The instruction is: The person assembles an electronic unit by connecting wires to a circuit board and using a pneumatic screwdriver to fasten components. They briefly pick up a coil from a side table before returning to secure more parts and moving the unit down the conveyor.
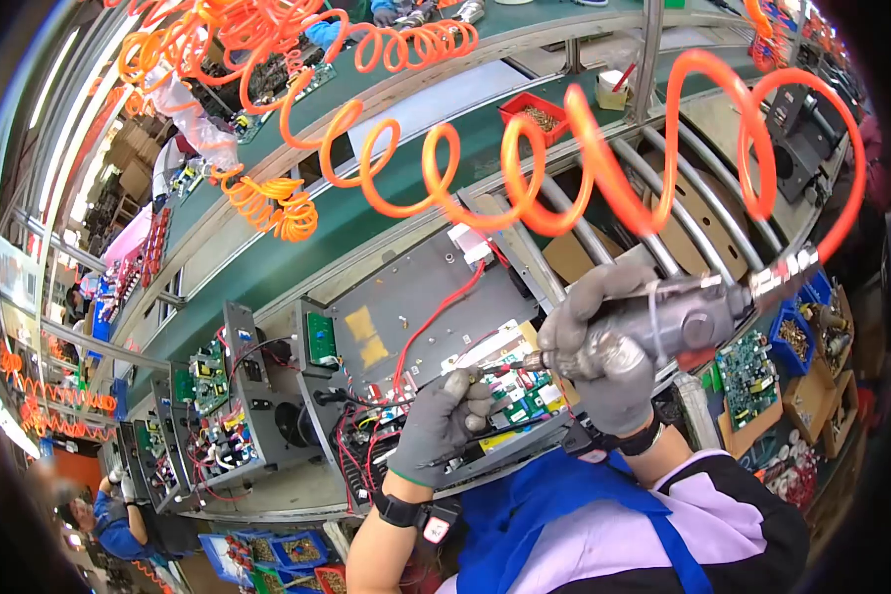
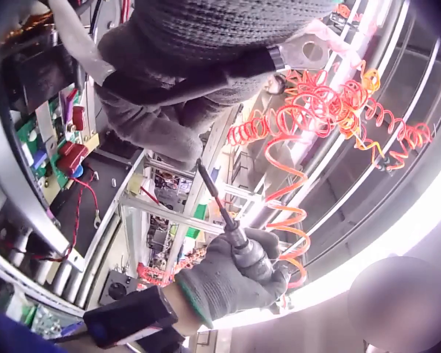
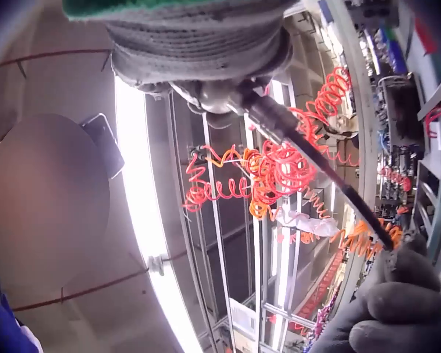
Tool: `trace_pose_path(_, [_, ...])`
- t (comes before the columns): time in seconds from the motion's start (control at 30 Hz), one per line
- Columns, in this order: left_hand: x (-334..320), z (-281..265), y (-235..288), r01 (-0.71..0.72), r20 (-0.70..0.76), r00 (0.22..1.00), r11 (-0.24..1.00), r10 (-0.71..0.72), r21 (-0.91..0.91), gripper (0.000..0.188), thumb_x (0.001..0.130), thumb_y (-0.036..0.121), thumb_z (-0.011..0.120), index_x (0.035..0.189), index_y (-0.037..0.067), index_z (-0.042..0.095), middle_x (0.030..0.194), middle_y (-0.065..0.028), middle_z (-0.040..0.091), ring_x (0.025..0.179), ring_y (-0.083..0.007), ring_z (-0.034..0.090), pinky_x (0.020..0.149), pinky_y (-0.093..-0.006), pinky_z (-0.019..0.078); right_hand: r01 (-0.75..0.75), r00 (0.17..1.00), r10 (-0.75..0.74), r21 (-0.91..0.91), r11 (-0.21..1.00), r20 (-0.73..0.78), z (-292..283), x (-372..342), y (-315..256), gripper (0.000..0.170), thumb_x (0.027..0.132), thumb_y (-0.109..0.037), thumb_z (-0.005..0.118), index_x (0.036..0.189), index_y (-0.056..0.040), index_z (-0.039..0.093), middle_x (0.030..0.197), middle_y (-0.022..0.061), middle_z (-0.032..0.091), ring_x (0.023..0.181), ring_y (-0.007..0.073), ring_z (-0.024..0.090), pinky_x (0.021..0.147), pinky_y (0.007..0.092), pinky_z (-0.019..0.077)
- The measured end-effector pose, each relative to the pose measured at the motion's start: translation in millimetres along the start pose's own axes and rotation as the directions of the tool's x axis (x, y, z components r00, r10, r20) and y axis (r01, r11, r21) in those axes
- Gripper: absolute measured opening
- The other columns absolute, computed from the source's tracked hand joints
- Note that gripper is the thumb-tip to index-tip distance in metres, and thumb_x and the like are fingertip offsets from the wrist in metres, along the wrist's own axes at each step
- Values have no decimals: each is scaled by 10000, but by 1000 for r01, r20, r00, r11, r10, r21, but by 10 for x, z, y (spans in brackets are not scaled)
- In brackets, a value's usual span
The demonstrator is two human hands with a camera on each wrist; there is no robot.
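My gloved right hand grips a dark air screwdriver, its long bit reaching toward my other hand. In the left wrist view that right hand is wrapped around the tool's nose. My gloved left hand has curled fingers, with its fingertips pinching at the end of the bit; any small part there is hidden. A black-sleeved cable with a metal ring lug crosses close by the left palm. Below both hands lies an open grey metal chassis with a circuit board and red wires.
An orange coiled hose arcs over the bench. More open chassis stand on the left. Metal rollers run behind the right hand. Blue parts bins and a loose circuit board sit at the right.
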State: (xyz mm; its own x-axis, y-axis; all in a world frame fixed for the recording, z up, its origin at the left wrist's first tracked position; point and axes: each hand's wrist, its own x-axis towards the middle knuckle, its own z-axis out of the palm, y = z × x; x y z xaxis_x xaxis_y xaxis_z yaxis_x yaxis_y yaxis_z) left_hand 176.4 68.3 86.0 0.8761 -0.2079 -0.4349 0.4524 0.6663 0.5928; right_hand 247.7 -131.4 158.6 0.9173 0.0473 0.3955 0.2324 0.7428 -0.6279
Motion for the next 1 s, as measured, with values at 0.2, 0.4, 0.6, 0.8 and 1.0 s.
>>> trace_pose_path(0.2, [-21,-109,-49,-30,9,999,994,31,-109,322,998,299,607,1163,27,554,896,-28,545,724,-113,513,600,-247,418,71,997,-72,68,995,8,159,-124,95,447,833,-211,725,1179,-69,480,921,70,526,549,137,504,540,327,495])
trace_pose_path(0.4, [-51,-83,-62,-120,65,990,988,126,-98,382,980,304,639,1181,-6,540,913,-76,576,719,-134,552,606,-266,429,142,980,-151,74,987,132,217,-70,97,466,890,-312,698,1221,-54,495,908,82,530,521,126,478,475,311,469])
trace_pose_path(0.6, [-2,-233,-130,-80,129,984,952,123,-295,388,951,322,676,1151,13,553,896,-55,558,707,-130,522,592,-255,418,169,969,-182,87,982,166,226,-57,115,495,905,-354,688,1247,-52,498,893,84,528,487,130,461,455,315,455])
trace_pose_path(0.8, [-38,-185,-108,-126,21,991,959,136,-253,359,946,321,682,1132,34,574,887,-21,559,707,-111,495,570,-244,412,175,964,-186,72,982,191,212,-61,140,499,905,-360,686,1258,-60,498,901,81,525,510,134,475,457,320,458])
trace_pose_path(1.0, [-56,-242,-121,-164,56,983,971,176,-174,403,965,348,658,1155,5,563,908,-83,608,704,-141,545,577,-276,426,160,968,-174,86,983,183,248,-71,157,493,906,-366,676,1260,-73,499,928,83,536,523,141,481,464,331,465])
